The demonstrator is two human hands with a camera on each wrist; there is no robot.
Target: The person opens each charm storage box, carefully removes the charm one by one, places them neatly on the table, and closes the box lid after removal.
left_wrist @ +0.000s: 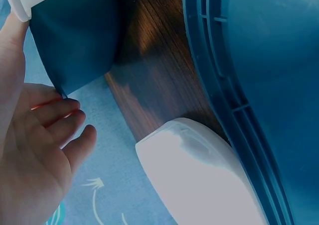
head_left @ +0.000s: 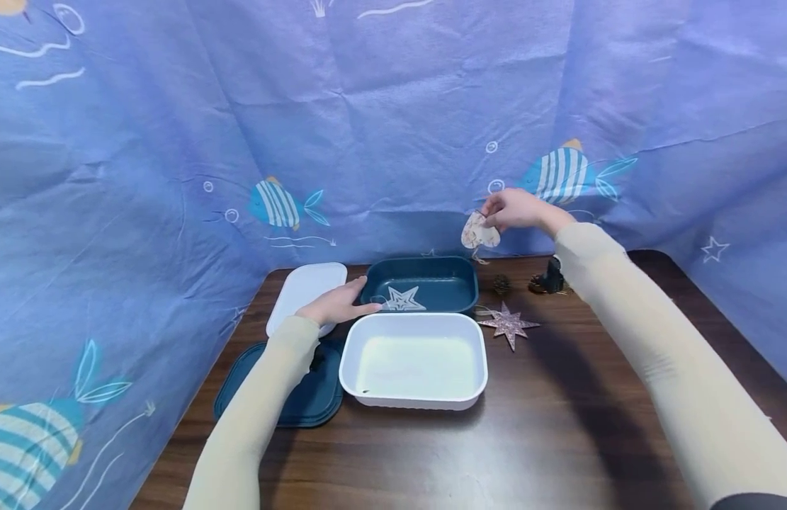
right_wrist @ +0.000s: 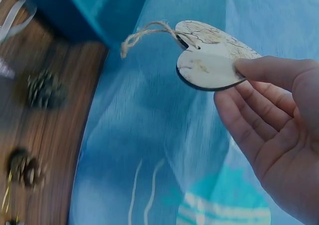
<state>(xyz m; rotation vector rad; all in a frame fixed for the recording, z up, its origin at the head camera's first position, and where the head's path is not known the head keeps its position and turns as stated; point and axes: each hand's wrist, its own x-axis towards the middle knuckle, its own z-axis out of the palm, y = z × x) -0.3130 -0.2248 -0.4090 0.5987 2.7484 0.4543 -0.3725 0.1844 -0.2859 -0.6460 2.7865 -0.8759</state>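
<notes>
The right hand (head_left: 519, 210) pinches a flat, heart-shaped tag (head_left: 476, 232) opposite its coarse twine loop (right_wrist: 142, 35), probably so the loop hangs free. The tag is in the air, above and right of the dark blue bin (head_left: 447, 287). The left hand (head_left: 334, 304), fingers loosely extended, touches that smooth bin's left side, likely steadying it. A rough pine cone (head_left: 502, 284) and glittery star (head_left: 508, 324) lie rightward on the wood-grained surface (head_left: 495, 446).

Right fingers (right_wrist: 237, 118) pinching, higher; left fingers (left_wrist: 82, 146) loosely extended.
</notes>
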